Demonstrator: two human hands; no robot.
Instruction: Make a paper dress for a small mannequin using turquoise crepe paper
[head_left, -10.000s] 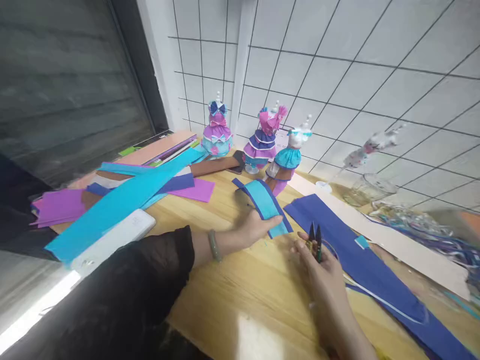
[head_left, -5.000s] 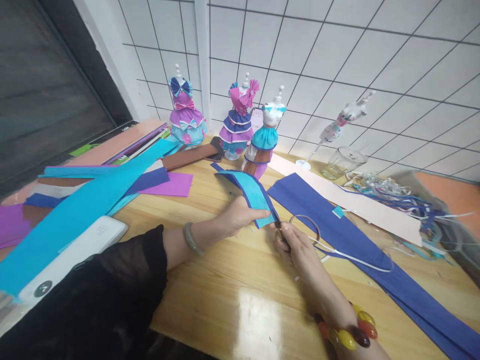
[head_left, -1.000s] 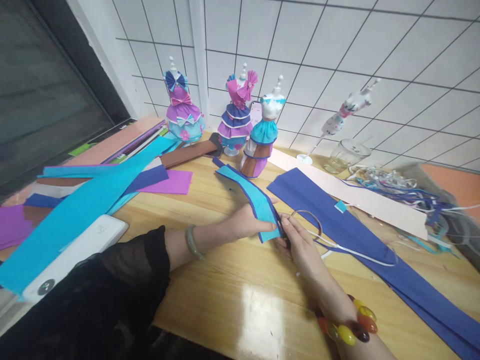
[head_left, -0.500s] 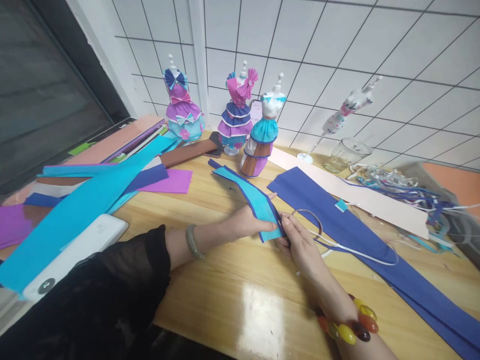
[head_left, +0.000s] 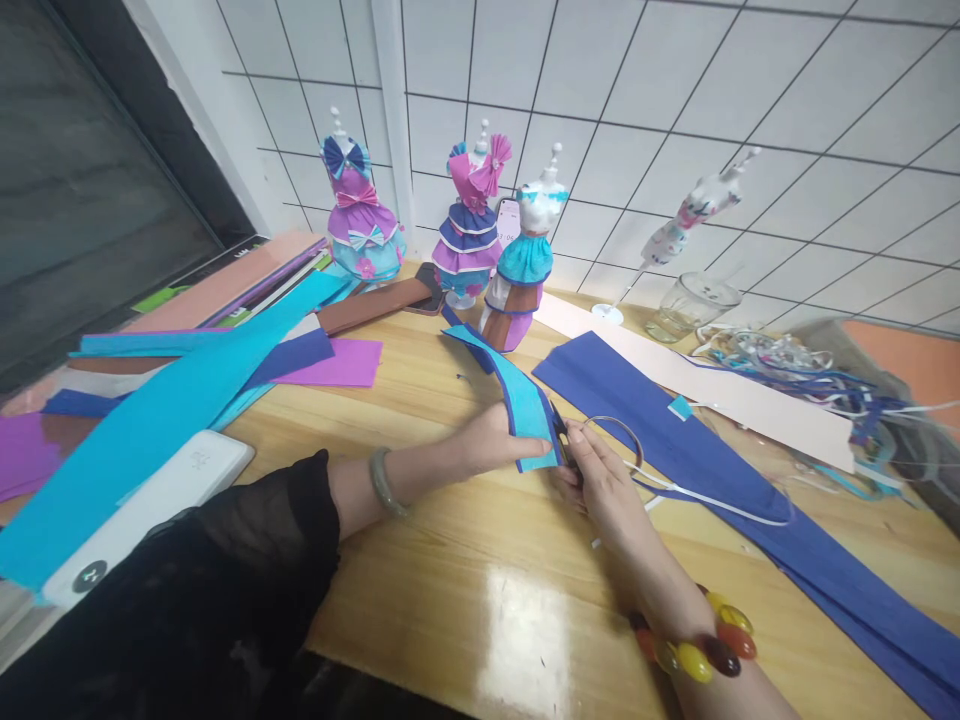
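Note:
My left hand (head_left: 499, 438) pinches a light-blue crepe paper strip (head_left: 517, 385) with dark-blue edging, thumb on top near its lower end. The strip's far end bends up and away towards a small mannequin (head_left: 523, 260) in a tiered paper skirt. My right hand (head_left: 596, 470) is closed around dark scissors (head_left: 560, 432), whose blades lie at the strip's right edge. Fingers hide most of the scissors' handles. Just right of that hand, a thin ring (head_left: 634, 445) and white and blue cords rest on dark-blue paper (head_left: 645, 430).
Two more dressed mannequins (head_left: 364, 215) and a tilted bare one (head_left: 694, 210) stand by the tiled wall, beside a glass jar (head_left: 691, 305). Coloured paper strips (head_left: 187, 370) and a white power bank (head_left: 217, 470) lie left. A box of ribbon scraps (head_left: 810, 370) stands right.
The far end of the light-blue strip has swung to the right and its curve has changed. The scissors' blades now show more clearly beside its edge. Both hands stay nearly in place.

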